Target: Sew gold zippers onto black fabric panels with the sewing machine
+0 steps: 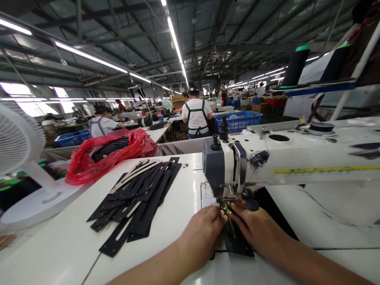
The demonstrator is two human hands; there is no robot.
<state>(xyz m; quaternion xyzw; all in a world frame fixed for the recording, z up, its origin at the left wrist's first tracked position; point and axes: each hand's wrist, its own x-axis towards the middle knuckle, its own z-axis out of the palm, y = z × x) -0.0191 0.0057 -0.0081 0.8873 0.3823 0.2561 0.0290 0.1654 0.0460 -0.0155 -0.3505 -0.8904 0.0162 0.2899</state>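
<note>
A black strip (239, 241) lies under the needle area of a white sewing machine (285, 158), with a gold-toothed zipper (230, 223) on it. My left hand (206, 227) is closed at the strip's left side, its fingertips pressed together by the zipper just under the presser foot. From the right, my right hand (252, 223) rests on the black piece, fingers stretched towards the foot and partly hidden by the machine head. More black material (276, 211) extends behind my right wrist. Left of the machine lies a pile of black slotted strips (142, 198).
A red plastic bag (86, 160) of dark pieces sits at the table's back left, beside a white fan (44, 194). Thread cones (296, 67) stand at upper right. People (196, 114) and a blue crate (240, 120) are beyond the table.
</note>
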